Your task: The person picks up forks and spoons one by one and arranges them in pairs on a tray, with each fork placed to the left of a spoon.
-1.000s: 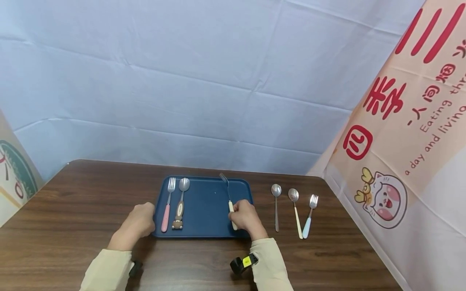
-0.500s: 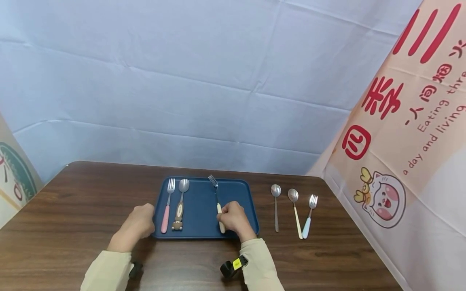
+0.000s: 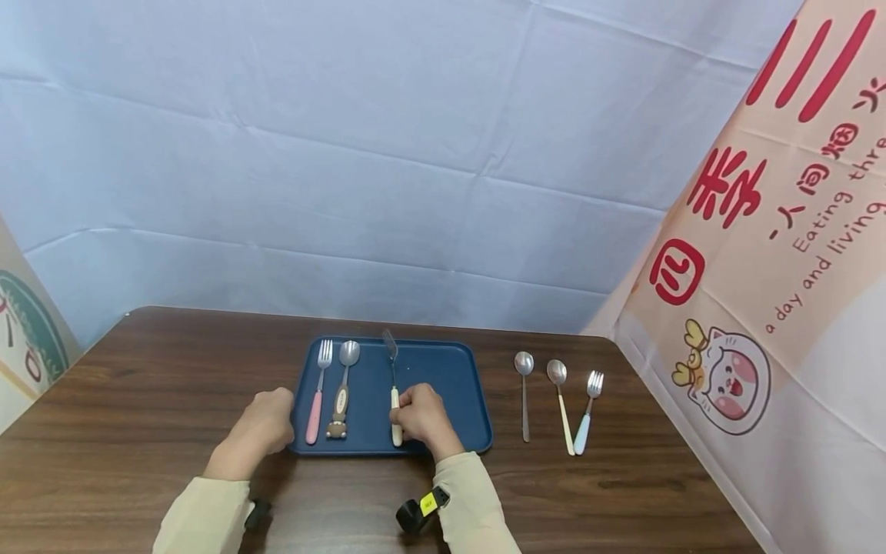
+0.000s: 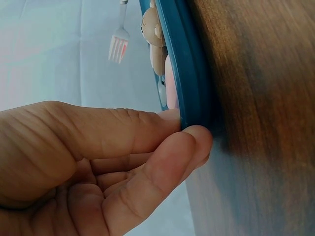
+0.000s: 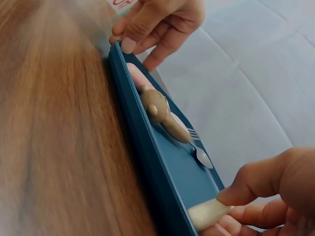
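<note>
Cream-handled fork [image 3: 394,396], pinched by the right hand [image 3: 422,417], has moved leftward over the blue tray [image 3: 446,377] and is now nearer the bear-handled spoon [image 3: 341,400], which seemingly narrows their gap, while the left hand [image 3: 263,418] pinches the tray's left edge.

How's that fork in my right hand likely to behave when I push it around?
The cream-handled fork is probably stiff, judging by its metallic neck. Its smooth handle may slip slightly in your right hand. Pushed, it would likely slide until the raised rim of the blue tray stops it.
</note>
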A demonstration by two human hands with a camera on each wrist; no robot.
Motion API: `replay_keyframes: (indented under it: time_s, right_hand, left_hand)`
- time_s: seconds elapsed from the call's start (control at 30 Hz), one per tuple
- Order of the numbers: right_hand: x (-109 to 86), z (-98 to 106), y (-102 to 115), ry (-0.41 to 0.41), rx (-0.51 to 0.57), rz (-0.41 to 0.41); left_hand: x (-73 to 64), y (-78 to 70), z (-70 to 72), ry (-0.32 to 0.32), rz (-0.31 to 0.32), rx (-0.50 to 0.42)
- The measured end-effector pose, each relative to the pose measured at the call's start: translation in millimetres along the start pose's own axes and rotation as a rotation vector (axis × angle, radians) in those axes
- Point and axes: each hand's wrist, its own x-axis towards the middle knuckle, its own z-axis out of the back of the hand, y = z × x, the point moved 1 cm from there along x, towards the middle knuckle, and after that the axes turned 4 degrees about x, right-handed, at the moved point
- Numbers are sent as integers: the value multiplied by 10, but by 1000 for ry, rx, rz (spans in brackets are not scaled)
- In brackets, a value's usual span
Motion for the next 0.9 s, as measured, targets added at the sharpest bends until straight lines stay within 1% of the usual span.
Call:
replay_keyframes:
  time_s: [0.2,0.47,0.67,0.9]
  right_hand:
    - [12,-92,33,-7,-8,-5]
    - [41,-187,67,-26,28,-30]
    - [63,-214,68,-26,29,-22]
    - [86,-219,81,-33,21,-44]
  left_hand:
    - [2,1,-2,1,0,0]
    - [0,1,-9,-4,-5,-3]
    - [3,4,-11,-2,-2,-2]
    - [11,7,-14,-1,3,0]
